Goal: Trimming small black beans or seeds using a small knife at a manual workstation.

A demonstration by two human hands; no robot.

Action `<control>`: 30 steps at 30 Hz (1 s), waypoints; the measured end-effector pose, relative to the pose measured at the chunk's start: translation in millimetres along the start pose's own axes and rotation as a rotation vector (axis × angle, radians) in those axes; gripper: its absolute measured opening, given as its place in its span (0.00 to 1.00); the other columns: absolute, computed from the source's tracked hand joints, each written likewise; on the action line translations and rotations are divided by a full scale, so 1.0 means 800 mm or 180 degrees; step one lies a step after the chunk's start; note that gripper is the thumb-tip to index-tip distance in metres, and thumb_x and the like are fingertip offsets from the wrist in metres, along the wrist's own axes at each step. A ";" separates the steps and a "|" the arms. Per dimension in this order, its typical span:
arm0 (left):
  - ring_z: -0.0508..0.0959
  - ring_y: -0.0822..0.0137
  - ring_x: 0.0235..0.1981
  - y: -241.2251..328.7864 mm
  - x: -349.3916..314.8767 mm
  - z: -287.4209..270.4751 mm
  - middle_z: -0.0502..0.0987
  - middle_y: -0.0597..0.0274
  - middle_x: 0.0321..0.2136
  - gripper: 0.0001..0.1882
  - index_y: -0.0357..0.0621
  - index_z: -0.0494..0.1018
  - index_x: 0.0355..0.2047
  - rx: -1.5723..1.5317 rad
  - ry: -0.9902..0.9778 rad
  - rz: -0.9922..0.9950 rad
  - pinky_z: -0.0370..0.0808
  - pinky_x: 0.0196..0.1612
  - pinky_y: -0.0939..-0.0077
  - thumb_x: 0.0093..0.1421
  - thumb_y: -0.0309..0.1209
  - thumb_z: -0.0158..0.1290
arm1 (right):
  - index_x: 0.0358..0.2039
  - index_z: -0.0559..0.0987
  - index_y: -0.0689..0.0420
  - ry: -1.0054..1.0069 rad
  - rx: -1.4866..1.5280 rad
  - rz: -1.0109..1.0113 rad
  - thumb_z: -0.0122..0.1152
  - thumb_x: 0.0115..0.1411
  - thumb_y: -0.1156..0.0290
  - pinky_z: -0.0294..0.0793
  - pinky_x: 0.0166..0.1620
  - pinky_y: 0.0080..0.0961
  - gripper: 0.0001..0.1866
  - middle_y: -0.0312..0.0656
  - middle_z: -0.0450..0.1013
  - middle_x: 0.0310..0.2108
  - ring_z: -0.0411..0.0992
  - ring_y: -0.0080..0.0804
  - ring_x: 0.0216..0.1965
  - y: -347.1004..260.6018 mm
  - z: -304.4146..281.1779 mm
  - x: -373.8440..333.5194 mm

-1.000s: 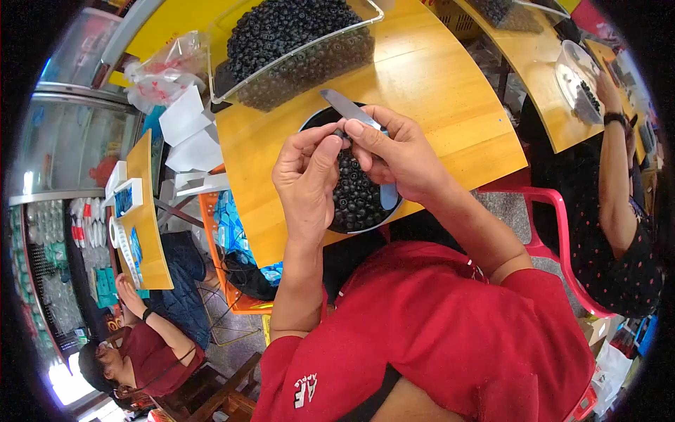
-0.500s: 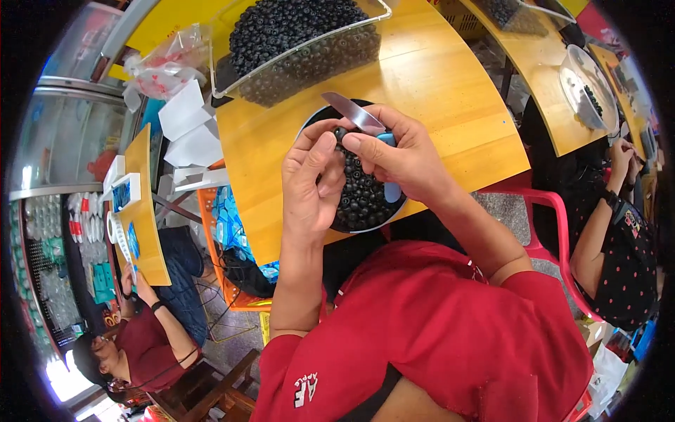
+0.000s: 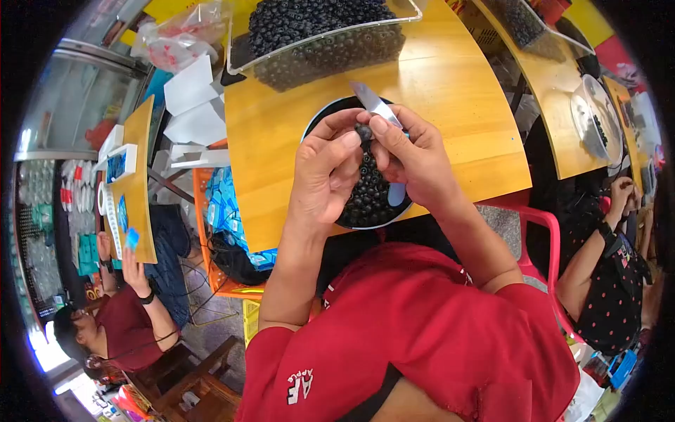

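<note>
Black fruit (image 3: 363, 132), pinched between thumb and forefinger of the left hand (image 3: 320, 172) above a fruit-filled bowl (image 3: 325, 111); right hand (image 3: 420, 158) grasping a blue-handled knife (image 3: 375, 104), its thumb beside the fruit. Beyond: wooden table (image 3: 467, 116) and clear fruit bin (image 3: 330, 63). Should the fruit slip, the exposed blade could nick the left fingers.

- Bright, even indoor light over the middle, with the tabletop (image 3: 464, 141) clear and warm.
- A pale sheen on the tabletop's far part; the knife (image 3: 374, 104) shows a bright gleam.
- The bowl (image 3: 309, 126) is dark inside; deep shadow under the tabletop.
- Blown-out white glow at lower left.
- Fisheye bending curves straight edges; black surrounds the round view, fringed blue-violet.
- Centre fairly sharp, rim softer; the blue packet (image 3: 132, 238) at left is blurred.
</note>
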State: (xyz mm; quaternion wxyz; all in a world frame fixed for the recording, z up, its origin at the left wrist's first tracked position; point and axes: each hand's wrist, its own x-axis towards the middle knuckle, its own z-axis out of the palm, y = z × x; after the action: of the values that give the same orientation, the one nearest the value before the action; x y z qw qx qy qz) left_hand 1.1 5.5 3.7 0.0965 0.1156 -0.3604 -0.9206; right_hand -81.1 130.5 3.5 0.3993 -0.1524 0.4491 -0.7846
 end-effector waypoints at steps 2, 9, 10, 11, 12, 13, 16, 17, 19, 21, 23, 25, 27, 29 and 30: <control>0.57 0.86 0.12 -0.001 0.002 -0.003 0.74 0.71 0.29 0.14 0.38 0.70 0.44 -0.0188 -0.0023 -0.0105 0.53 0.12 0.94 0.56 0.24 0.51 | 0.44 0.73 0.60 0.0143 -0.0042 -0.0178 0.52 0.63 0.68 0.49 0.15 0.10 0.12 0.28 0.64 0.16 0.54 0.10 0.13 0.004 0.001 0.000; 0.57 0.86 0.12 -0.003 0.003 -0.009 0.76 0.66 0.34 0.13 0.40 0.71 0.42 -0.0678 -0.0060 -0.0243 0.53 0.12 0.95 0.55 0.25 0.53 | 0.44 0.73 0.59 0.0095 -0.0275 -0.0349 0.55 0.61 0.68 0.49 0.16 0.09 0.13 0.28 0.66 0.18 0.56 0.10 0.15 0.005 -0.005 -0.003; 0.57 0.86 0.12 -0.003 0.002 -0.007 0.76 0.66 0.34 0.13 0.40 0.71 0.42 -0.0692 -0.0053 -0.0238 0.53 0.12 0.95 0.55 0.25 0.53 | 0.44 0.73 0.59 0.0165 -0.0396 -0.0273 0.55 0.61 0.68 0.49 0.16 0.09 0.13 0.28 0.65 0.18 0.56 0.10 0.15 0.001 -0.004 -0.004; 0.57 0.86 0.12 -0.002 0.002 -0.004 0.75 0.67 0.31 0.12 0.40 0.71 0.41 -0.0649 -0.0025 -0.0242 0.53 0.12 0.95 0.55 0.25 0.53 | 0.44 0.73 0.59 0.0238 -0.0517 -0.0198 0.56 0.60 0.68 0.49 0.16 0.10 0.13 0.27 0.65 0.18 0.56 0.10 0.15 -0.001 -0.003 -0.005; 0.57 0.86 0.12 -0.003 0.002 -0.003 0.75 0.69 0.28 0.11 0.41 0.72 0.40 -0.0605 0.0002 -0.0249 0.52 0.12 0.95 0.55 0.25 0.53 | 0.44 0.73 0.59 0.0239 -0.0526 -0.0186 0.56 0.60 0.68 0.49 0.16 0.10 0.13 0.27 0.65 0.18 0.56 0.10 0.15 0.000 -0.004 -0.005; 0.57 0.86 0.12 -0.004 0.002 -0.005 0.75 0.69 0.28 0.11 0.41 0.72 0.40 -0.0616 0.0004 -0.0249 0.52 0.12 0.95 0.55 0.25 0.53 | 0.43 0.73 0.59 0.0228 -0.0486 -0.0181 0.57 0.60 0.68 0.49 0.16 0.09 0.12 0.27 0.65 0.18 0.56 0.10 0.15 -0.001 -0.005 -0.006; 0.58 0.85 0.12 -0.006 0.004 -0.008 0.71 0.72 0.22 0.11 0.40 0.72 0.39 -0.0507 -0.0143 -0.0242 0.52 0.12 0.94 0.55 0.25 0.54 | 0.40 0.74 0.59 0.0258 -0.0392 -0.0185 0.57 0.60 0.68 0.49 0.16 0.09 0.11 0.27 0.64 0.17 0.56 0.10 0.14 -0.001 -0.005 -0.006; 0.58 0.85 0.12 -0.006 0.004 -0.005 0.69 0.73 0.20 0.11 0.40 0.72 0.39 -0.0216 -0.0112 -0.0208 0.53 0.13 0.93 0.54 0.26 0.55 | 0.39 0.74 0.59 0.0294 -0.0331 -0.0200 0.58 0.59 0.67 0.50 0.16 0.09 0.10 0.27 0.64 0.17 0.56 0.10 0.14 -0.001 -0.005 -0.005; 0.59 0.85 0.12 -0.007 0.003 -0.002 0.67 0.74 0.19 0.11 0.40 0.71 0.39 0.0068 -0.0070 -0.0166 0.53 0.13 0.92 0.54 0.26 0.55 | 0.38 0.73 0.59 0.0373 -0.0522 -0.0178 0.57 0.60 0.67 0.50 0.16 0.09 0.10 0.27 0.64 0.17 0.56 0.10 0.14 -0.001 -0.005 -0.004; 0.60 0.85 0.13 -0.006 0.001 0.000 0.68 0.74 0.19 0.11 0.40 0.71 0.39 0.0335 -0.0006 -0.0021 0.53 0.13 0.91 0.54 0.26 0.54 | 0.37 0.73 0.59 0.0426 -0.0712 -0.0144 0.57 0.60 0.67 0.49 0.16 0.10 0.10 0.27 0.63 0.16 0.56 0.10 0.14 0.000 -0.001 -0.004; 0.59 0.84 0.13 -0.001 -0.004 -0.003 0.68 0.73 0.20 0.11 0.39 0.71 0.39 0.0217 0.0057 -0.0058 0.53 0.13 0.91 0.55 0.26 0.53 | 0.39 0.73 0.60 0.0614 -0.1137 -0.0283 0.53 0.63 0.64 0.49 0.15 0.10 0.12 0.27 0.62 0.15 0.54 0.11 0.13 0.004 0.005 -0.003; 0.58 0.83 0.13 0.014 -0.012 -0.015 0.70 0.67 0.26 0.12 0.39 0.71 0.40 0.0072 0.0006 -0.0012 0.53 0.14 0.91 0.57 0.29 0.49 | 0.39 0.74 0.60 0.0456 -0.1111 -0.0422 0.50 0.64 0.63 0.49 0.15 0.10 0.13 0.27 0.61 0.15 0.53 0.11 0.13 0.004 0.001 -0.005; 0.58 0.82 0.13 0.030 -0.027 -0.048 0.70 0.65 0.29 0.13 0.39 0.70 0.41 -0.0272 -0.0078 0.0203 0.53 0.14 0.91 0.57 0.31 0.48 | 0.41 0.74 0.61 0.0431 -0.1126 -0.0569 0.45 0.66 0.61 0.48 0.15 0.11 0.16 0.28 0.60 0.14 0.52 0.11 0.12 0.004 -0.002 -0.008; 0.58 0.80 0.14 0.048 -0.057 -0.086 0.67 0.60 0.31 0.12 0.39 0.70 0.38 -0.0770 -0.0215 0.0438 0.54 0.14 0.91 0.59 0.34 0.45 | 0.43 0.73 0.62 0.0391 -0.1144 -0.0518 0.44 0.67 0.61 0.49 0.15 0.10 0.17 0.29 0.60 0.14 0.52 0.11 0.12 0.002 -0.012 -0.005; 0.58 0.80 0.14 0.058 -0.078 -0.106 0.66 0.61 0.29 0.11 0.39 0.69 0.35 -0.0824 -0.0235 0.0530 0.54 0.14 0.90 0.60 0.35 0.44 | 0.44 0.72 0.62 0.0233 -0.0957 -0.0560 0.44 0.67 0.62 0.49 0.15 0.11 0.17 0.29 0.60 0.15 0.52 0.11 0.12 0.003 -0.015 -0.003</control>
State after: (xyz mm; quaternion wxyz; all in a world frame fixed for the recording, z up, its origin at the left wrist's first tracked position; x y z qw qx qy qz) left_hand 88.6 -66.2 -16.0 0.1732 0.0380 -0.2504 -0.9518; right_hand -85.7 138.9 -5.1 0.2852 -0.2204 0.5605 -0.7456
